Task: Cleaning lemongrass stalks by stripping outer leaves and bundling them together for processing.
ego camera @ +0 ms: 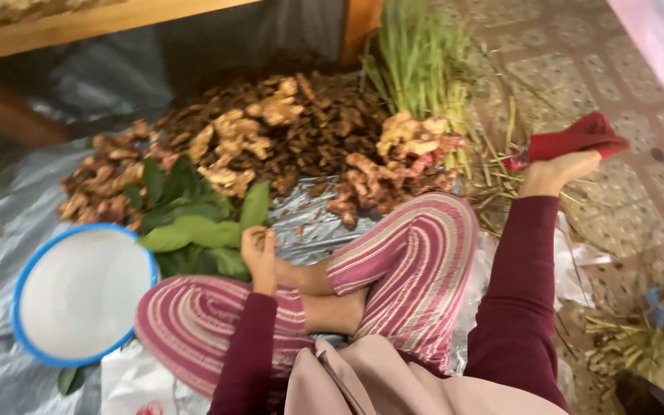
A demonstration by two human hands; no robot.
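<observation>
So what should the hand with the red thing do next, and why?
Probably bring it back in toward the lap. The right hand holds the red cloth stretched far out over the tiled floor, away from the ginger pile and the white basin. The left hand rests by the green leaves, holding nothing clearly visible.

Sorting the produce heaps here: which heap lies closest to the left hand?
The green leaves, right beside the left hand; the brown roots and lemongrass stalks lie farther back.
</observation>
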